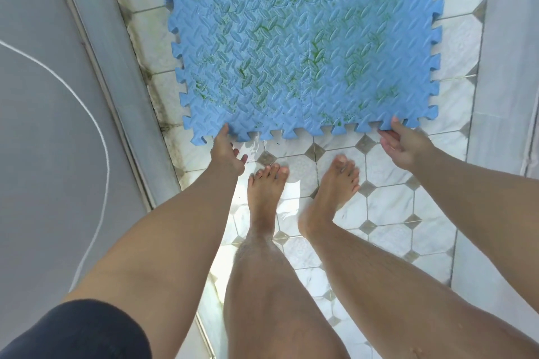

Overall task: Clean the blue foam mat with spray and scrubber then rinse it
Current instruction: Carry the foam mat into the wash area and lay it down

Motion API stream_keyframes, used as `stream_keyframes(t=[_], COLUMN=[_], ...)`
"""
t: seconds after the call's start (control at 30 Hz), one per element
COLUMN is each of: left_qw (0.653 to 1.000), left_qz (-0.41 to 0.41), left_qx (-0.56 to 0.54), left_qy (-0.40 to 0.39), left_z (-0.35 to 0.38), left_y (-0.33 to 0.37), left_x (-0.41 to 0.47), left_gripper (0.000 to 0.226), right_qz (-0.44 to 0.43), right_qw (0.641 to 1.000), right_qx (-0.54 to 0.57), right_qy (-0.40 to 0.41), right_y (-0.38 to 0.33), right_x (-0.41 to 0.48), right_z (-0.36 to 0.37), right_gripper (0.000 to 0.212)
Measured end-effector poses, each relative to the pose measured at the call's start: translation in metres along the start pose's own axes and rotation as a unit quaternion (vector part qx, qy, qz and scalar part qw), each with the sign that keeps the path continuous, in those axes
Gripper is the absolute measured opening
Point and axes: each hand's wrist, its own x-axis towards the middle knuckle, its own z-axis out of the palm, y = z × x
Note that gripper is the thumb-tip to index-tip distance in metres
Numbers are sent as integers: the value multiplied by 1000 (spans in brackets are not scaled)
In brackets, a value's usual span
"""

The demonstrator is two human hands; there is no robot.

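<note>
1. Bare legs (262,285) stand on the wet tiled floor (390,213); the green-stained blue foam mat (303,46) lies just ahead.
2. Right hand (401,146) pinches its near edge. Left hand (226,151) touches the corner, fingers curled, grip unclear.
3. I judge it light, floppy and slick, so I would take both near corners.

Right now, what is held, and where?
The blue foam mat, by its near edge: left hand at the left corner, right hand near the right corner.
</note>
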Motion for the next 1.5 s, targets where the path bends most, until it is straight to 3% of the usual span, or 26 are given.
stream_keyframes(t=[0.13, 0.23, 0.37, 0.53, 0.67, 0.87, 0.97, 1.07, 1.23, 1.3, 1.33, 1.4, 1.5], left_qw=[994, 992, 988, 973, 949, 871, 812, 739, 620, 549, 538, 469, 363], left_qz=[70, 113, 150, 217, 267, 297, 290, 299, 271, 249, 241, 231, 212], left_qx=[-75, -53, -8, 80, 165, 381, 494, 586, 705, 764, 773, 820, 878], left_qy=[-30, -29, -31, 1, -20, -81, -110, -143, -213, -230, -233, -233, -230], left_z=[-10, -15, -21, -20, -13, 9, 18, 18, -11, -37, -41, -69, -113], left_y=[1, 7, 34, 66, 85, 81, 58, 15, -86, -143, -158, -213, -292], left_x=[-20, -59, -139, -279, -394, -520, -559, -594, -631, -636, -637, -635, -622], left_gripper=[35, 47, 33, 42, 24, 27, 23, 21, 32, 33, 36, 41, 37], right_qz=[-16, -5, 43, 63, 54, 89, 93, 96, 116, 133, 135, 139, 143], right_qw=[997, 990, 984, 974, 961, 905, 856, 785, 678, 599, 572, 495, 370], right_qx=[70, 137, 170, 216, 271, 414, 507, 607, 710, 769, 785, 825, 867], right_qy=[-25, -28, -38, -21, -23, 29, 43, 79, 152, 180, 194, 235, 301], right_y=[-3, -5, -1, -3, -15, 40, 110, 188, 307, 361, 374, 423, 493], right_x=[-23, -55, -131, -256, -355, -480, -533, -587, -652, -677, -681, -696, -712], right_z=[-7, -21, -50, -87, -120, -174, -187, -188, -179, -170, -166, -159, -144], right_gripper=[14, 18, 2, 10, 1, 12, 13, 14, 11, 11, 11, 13, 33])
